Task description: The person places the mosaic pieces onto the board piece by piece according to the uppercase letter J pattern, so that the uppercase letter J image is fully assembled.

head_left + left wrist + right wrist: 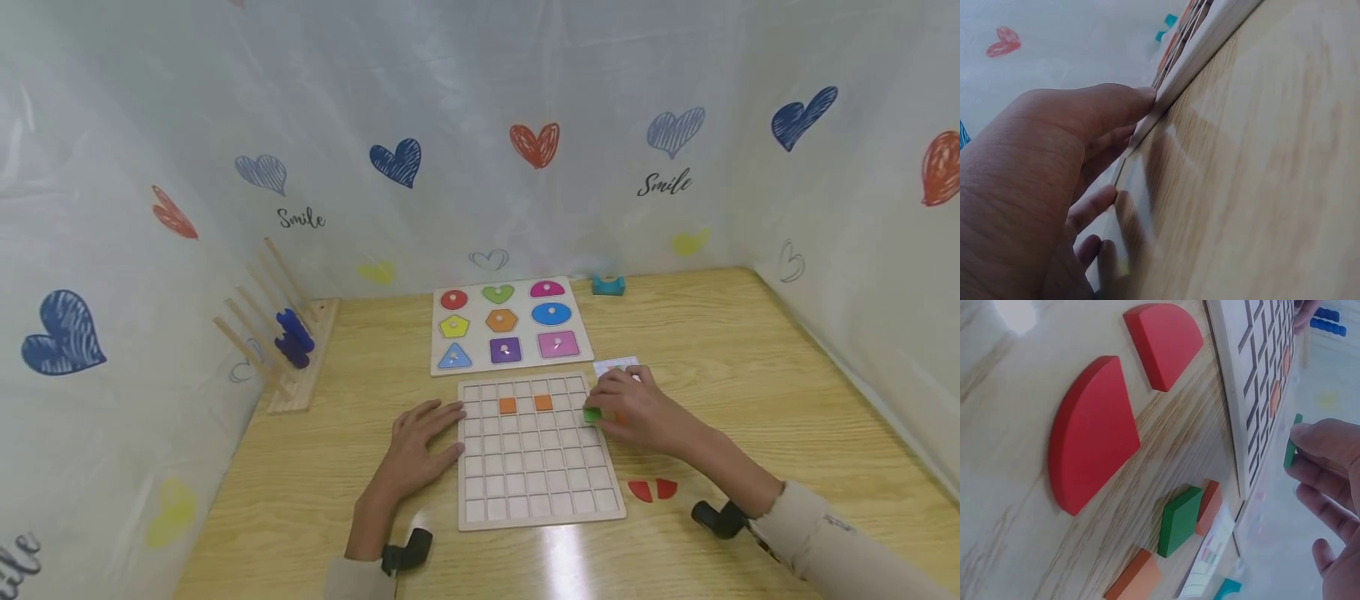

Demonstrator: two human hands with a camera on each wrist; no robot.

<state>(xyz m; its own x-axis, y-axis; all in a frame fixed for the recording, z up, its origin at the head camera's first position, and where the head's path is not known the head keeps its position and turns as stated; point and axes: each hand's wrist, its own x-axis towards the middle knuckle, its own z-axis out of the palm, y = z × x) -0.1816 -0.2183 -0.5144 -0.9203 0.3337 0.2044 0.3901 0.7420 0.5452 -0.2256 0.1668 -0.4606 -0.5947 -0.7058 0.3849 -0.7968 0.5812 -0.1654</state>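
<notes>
My right hand (630,410) pinches a green square tile (1293,441) between thumb and fingers, just above the right edge of a wooden grid board (525,505). Two orange square tiles, a left one (507,406) and a right one (543,402), lie in cells near the board's far side. At the board's left edge rests my left hand (415,450), its thumb and fingertips touching the rim with the fingers spread. In the right wrist view, another green tile (1180,520) and two orange tiles, one near (1135,579) and one far (1209,507), lie on the table.
Two red quarter-circle pieces (640,491) lie right of the board. A printed card (615,364) sits beyond the right hand. Behind are a knobbed shape puzzle (512,367) and a teal piece (608,287). A pegged wooden stand (309,379) with blue pieces is at left.
</notes>
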